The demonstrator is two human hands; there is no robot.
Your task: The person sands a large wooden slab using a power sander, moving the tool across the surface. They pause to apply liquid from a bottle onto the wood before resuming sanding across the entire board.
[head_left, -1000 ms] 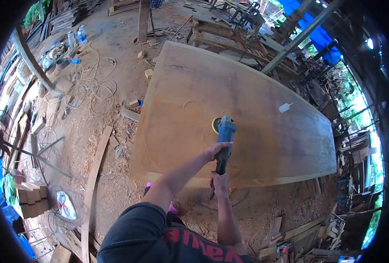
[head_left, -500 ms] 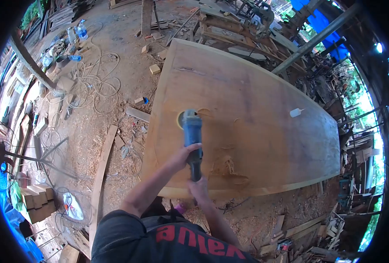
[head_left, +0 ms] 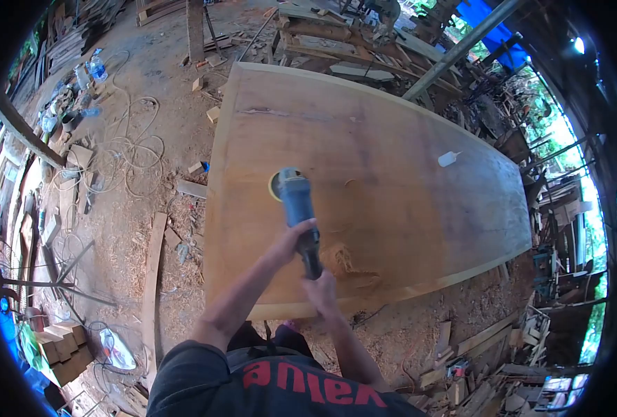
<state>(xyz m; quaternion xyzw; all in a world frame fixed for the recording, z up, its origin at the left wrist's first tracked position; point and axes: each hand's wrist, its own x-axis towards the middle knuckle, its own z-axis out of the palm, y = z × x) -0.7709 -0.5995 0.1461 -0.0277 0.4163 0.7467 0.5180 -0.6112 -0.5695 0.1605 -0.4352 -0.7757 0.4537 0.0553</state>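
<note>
A blue-grey angle grinder with a yellow-edged disc is held over the left part of a large wooden slab. My left hand wraps round the middle of the grinder's body. Farther back, my right hand grips the dark rear end of the tool. The disc overlaps the brown wood surface in this view, its underside hidden. Fine wood dust lies in a small heap on the slab, right of my hands. A white squeeze bottle rests on the slab's right half.
A long plank lies on the shaving-strewn ground to the left. Coiled hose or cable spreads farther off. Wood blocks are stacked at lower left. Scrap timber is piled at lower right, and a slanted pole stands beyond the slab.
The view has shifted, so the slab appears farther left. The grinder has moved over the slab and now tilts more to the left; both hands keep their hold on it.
</note>
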